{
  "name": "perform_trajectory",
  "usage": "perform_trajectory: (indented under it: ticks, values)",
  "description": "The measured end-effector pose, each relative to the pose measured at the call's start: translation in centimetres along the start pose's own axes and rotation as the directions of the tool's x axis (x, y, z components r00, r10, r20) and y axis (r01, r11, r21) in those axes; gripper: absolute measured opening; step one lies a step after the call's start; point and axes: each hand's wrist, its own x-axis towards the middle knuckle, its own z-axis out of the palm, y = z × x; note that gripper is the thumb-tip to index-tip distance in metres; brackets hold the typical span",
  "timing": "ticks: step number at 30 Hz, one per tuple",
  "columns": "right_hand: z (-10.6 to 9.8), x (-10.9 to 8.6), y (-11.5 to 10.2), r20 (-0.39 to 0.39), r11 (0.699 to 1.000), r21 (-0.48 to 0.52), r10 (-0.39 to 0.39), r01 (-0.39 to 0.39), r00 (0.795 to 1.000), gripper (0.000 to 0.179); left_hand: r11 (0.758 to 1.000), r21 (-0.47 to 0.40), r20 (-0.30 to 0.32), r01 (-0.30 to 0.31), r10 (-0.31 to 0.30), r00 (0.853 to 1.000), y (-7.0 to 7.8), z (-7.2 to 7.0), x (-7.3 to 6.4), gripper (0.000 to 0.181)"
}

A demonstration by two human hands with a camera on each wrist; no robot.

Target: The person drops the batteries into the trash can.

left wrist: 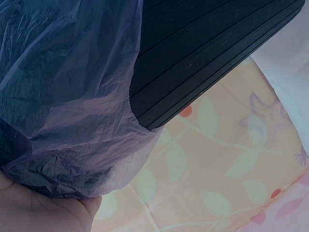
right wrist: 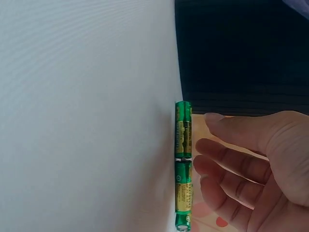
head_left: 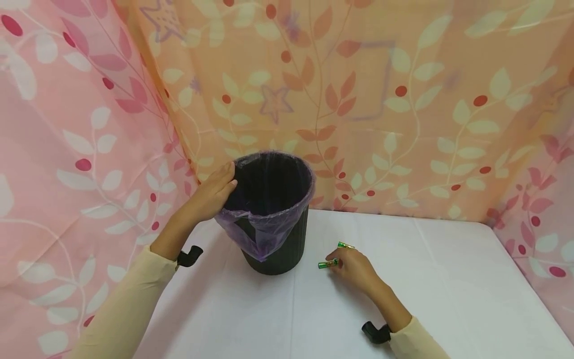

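Note:
A black ribbed trash bin (head_left: 293, 247) stands upright, lined with a thin purple bag (head_left: 264, 242) folded over its rim. My left hand (head_left: 214, 192) holds the bin's left rim, fingers bent over the edge; in the left wrist view the heel of the hand (left wrist: 46, 208) is against the bag and the fingers are hidden. Green-and-gold batteries (head_left: 328, 264) lie on the table to the right of the bin. My right hand (head_left: 354, 267) is right beside them. In the right wrist view its loosely bent fingers (right wrist: 231, 157) are close to the batteries (right wrist: 183, 186), thumb apart from fingertips.
A white cloth covers the table (head_left: 448, 279). Behind the bin hangs an orange leaf-patterned curtain (head_left: 426, 124), and pink curtains (head_left: 40, 164) close in the left and right sides. A black mount (head_left: 376, 332) sticks out at each wrist.

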Motion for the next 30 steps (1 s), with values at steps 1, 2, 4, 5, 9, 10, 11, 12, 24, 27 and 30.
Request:
perform_trajectory:
  ticks: [1,2,4,5,9,10,11,12,24,27,30]
  values:
    - [0.1,-0.1,0.0,-0.003,1.000,-0.005,-0.005,0.005,1.000,0.020,1.000,0.001,-0.002,-0.001,0.001,1.000,0.0,0.0,0.0,0.059]
    - [0.3,-0.1,0.1,-0.005,1.000,-0.012,-0.010,0.010,1.000,0.021,1.000,0.001,-0.002,-0.001,0.001,1.000,0.0,0.1,0.0,0.059]
    - [0.5,-0.1,0.1,-0.009,0.999,-0.028,-0.024,0.023,1.000,0.021,1.000,-0.002,-0.004,-0.001,0.001,1.000,0.0,0.1,0.0,0.059]
    - [0.6,-0.1,0.2,-0.012,0.999,-0.040,-0.032,0.031,0.999,0.021,1.000,-0.003,-0.006,0.000,0.000,1.000,0.1,0.0,0.0,0.059]
    - [0.9,0.0,0.2,-0.013,0.996,-0.074,-0.043,0.042,0.999,0.020,1.000,-0.002,-0.006,0.009,-0.009,1.000,0.1,0.0,-0.2,0.059]
    - [1.0,0.0,0.2,-0.014,0.996,-0.081,-0.043,0.041,0.999,0.019,1.000,0.000,-0.005,0.011,-0.011,1.000,0.1,0.0,-0.2,0.059]
    - [1.0,0.0,0.2,-0.015,0.995,-0.091,-0.042,0.041,0.999,0.018,1.000,0.002,-0.003,0.010,-0.010,1.000,0.1,-0.1,-0.2,0.059]
    - [1.1,0.0,0.3,-0.015,0.994,-0.099,-0.042,0.041,0.999,0.018,1.000,0.002,-0.002,0.008,-0.008,1.000,0.2,-0.1,-0.2,0.059]
    - [1.4,-0.3,0.2,0.001,0.983,-0.160,-0.094,0.093,0.996,0.018,1.000,0.005,0.002,0.011,-0.011,1.000,0.1,-0.1,-0.1,0.059]
    - [1.6,-0.3,0.1,0.002,0.986,-0.152,-0.070,0.069,0.998,0.019,1.000,0.005,-0.003,0.002,-0.002,1.000,0.0,0.0,0.0,0.059]
    - [1.7,-0.4,0.1,0.015,0.989,-0.137,-0.048,0.049,0.999,0.018,1.000,0.004,-0.007,-0.005,0.005,1.000,-0.1,0.1,-0.1,0.059]
